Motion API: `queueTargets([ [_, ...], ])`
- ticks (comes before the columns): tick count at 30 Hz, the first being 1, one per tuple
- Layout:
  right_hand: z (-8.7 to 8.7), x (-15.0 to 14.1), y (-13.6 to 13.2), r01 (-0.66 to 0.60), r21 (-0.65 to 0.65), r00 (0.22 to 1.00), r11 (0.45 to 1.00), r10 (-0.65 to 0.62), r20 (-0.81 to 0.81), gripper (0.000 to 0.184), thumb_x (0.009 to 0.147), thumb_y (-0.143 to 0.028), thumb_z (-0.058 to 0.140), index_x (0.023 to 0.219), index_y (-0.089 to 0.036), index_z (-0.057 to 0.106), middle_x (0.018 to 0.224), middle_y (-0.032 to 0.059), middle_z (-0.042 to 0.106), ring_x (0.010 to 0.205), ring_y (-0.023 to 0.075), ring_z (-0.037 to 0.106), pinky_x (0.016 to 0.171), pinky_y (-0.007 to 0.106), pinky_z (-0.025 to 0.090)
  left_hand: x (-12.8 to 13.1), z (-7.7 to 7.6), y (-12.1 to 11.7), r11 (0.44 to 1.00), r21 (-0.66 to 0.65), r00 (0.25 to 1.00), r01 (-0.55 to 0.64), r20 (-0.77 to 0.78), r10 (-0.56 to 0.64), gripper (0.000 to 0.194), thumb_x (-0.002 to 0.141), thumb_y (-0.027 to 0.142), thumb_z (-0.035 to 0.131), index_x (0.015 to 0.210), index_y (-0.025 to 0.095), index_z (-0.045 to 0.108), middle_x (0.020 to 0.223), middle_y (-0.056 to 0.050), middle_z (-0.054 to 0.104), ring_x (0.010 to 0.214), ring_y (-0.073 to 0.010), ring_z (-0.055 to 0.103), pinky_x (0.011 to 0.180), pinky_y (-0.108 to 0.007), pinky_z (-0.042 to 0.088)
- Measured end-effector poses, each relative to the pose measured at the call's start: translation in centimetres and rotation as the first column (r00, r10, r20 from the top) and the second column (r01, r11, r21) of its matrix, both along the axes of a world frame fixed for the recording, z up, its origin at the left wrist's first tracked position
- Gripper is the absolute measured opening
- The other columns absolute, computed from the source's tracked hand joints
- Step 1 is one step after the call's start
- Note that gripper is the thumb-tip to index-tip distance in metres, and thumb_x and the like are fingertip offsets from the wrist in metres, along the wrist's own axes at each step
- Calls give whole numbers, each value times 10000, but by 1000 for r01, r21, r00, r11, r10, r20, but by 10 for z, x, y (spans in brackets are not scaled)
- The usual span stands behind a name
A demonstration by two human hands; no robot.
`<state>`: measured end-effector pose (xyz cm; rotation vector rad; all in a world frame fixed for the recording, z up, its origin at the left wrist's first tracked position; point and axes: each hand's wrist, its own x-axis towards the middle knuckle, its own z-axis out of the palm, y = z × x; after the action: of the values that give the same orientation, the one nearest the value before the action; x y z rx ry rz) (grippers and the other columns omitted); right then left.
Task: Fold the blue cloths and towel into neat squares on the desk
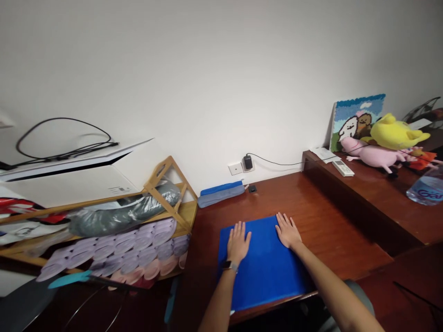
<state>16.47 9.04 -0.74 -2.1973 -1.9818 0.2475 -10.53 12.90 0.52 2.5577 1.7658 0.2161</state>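
A flat blue sheet, perhaps cloth or a mat (266, 267), lies on the brown wooden desk (332, 230), its near edge close to the desk's front. My left hand (238, 242) rests palm down near the sheet's far left corner, fingers spread and pointing away from me; a watch (230, 265) is on that wrist. Palm down at the far right corner lies my right hand (288, 230), also with fingers apart. Neither hand grips anything.
Two folded cloth-like items, blue and grey-blue (221, 194), lie against the wall. A black charger (248, 161) is plugged in there. On the right, a raised ledge holds a remote (343, 168), plush toys (377, 156) and a bottle (427, 188). A wooden rack (169, 193) with slippers stands left.
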Motion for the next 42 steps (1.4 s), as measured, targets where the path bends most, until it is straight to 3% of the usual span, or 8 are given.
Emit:
queueTargets([
  [5, 1, 1, 0, 10, -19, 1000, 1000, -9, 13, 666, 1069, -433, 169, 1680, -172, 204, 1742, 23, 187, 1619, 240, 145, 1314, 491, 120, -62, -9, 2, 992, 45, 993, -117, -1, 117, 691, 1081, 514, 199, 1661, 148, 278, 1704, -129, 320, 1595, -283, 246, 1291, -493, 249],
  [12, 13, -2, -2, 42, -80, 999, 996, -41, 14, 679, 1072, -436, 131, 1683, -142, 166, 1752, 40, 133, 1623, 225, 107, 1311, 463, 110, -53, -8, -1, 988, 36, 988, -150, 53, 148, 713, 1076, 536, 166, 1652, 138, 305, 1706, -122, 321, 1594, -270, 256, 1299, -473, 228],
  [24, 4, -3, -13, 5, -11, 1000, 1000, -4, 6, 668, 1073, -449, 152, 1680, -174, 194, 1739, 45, 209, 1614, 218, 166, 1309, 478, 133, -54, 2, -3, 989, 93, 993, -116, 0, 117, 660, 1070, 453, 238, 1649, 145, 317, 1680, -123, 369, 1582, -286, 286, 1298, -516, 223],
  [27, 5, -4, -13, -5, -4, 1000, 1000, 5, -5, 666, 1071, -440, 162, 1679, -172, 206, 1736, 46, 212, 1614, 226, 168, 1309, 482, 138, -20, 13, -9, 989, 147, 1000, 16, 13, -18, 632, 1074, 379, 226, 1649, 128, 310, 1694, -118, 339, 1594, -272, 253, 1314, -502, 187],
  [30, 3, -2, -13, -16, 4, 1000, 1000, 16, -12, 668, 1070, -430, 164, 1677, -155, 209, 1736, 53, 203, 1615, 237, 165, 1311, 485, 136, 47, 18, -20, 971, 138, 977, 194, 56, -204, 628, 1092, 413, 199, 1659, 153, 282, 1704, -96, 323, 1598, -243, 244, 1318, -475, 196],
  [35, -2, 1, -12, -47, -13, 999, 999, 47, 7, 646, 1066, -405, 204, 1681, -206, 205, 1741, 40, 185, 1621, 241, 129, 1307, 499, 135, 127, 4, -35, 950, -8, 945, 311, 112, -309, 652, 1095, 483, 176, 1674, 186, 216, 1699, -92, 338, 1593, -250, 257, 1308, -501, 230],
  [38, -1, 0, -11, -34, -5, 999, 999, 34, -1, 647, 1072, -416, 179, 1682, -200, 198, 1739, 40, 198, 1619, 234, 140, 1308, 492, 133, 103, -4, -34, 961, -24, 957, 274, 101, -271, 657, 1092, 508, 191, 1675, 206, 221, 1709, -73, 316, 1601, -244, 226, 1313, -495, 218],
  [42, 2, -1, -14, -8, 1, 1000, 1000, 8, -12, 656, 1076, -430, 147, 1681, -182, 202, 1739, 38, 199, 1616, 230, 163, 1310, 484, 125, 8, -7, -26, 998, -13, 997, 60, 47, -59, 678, 1087, 525, 206, 1663, 175, 276, 1710, -96, 298, 1595, -272, 246, 1307, -508, 225],
])
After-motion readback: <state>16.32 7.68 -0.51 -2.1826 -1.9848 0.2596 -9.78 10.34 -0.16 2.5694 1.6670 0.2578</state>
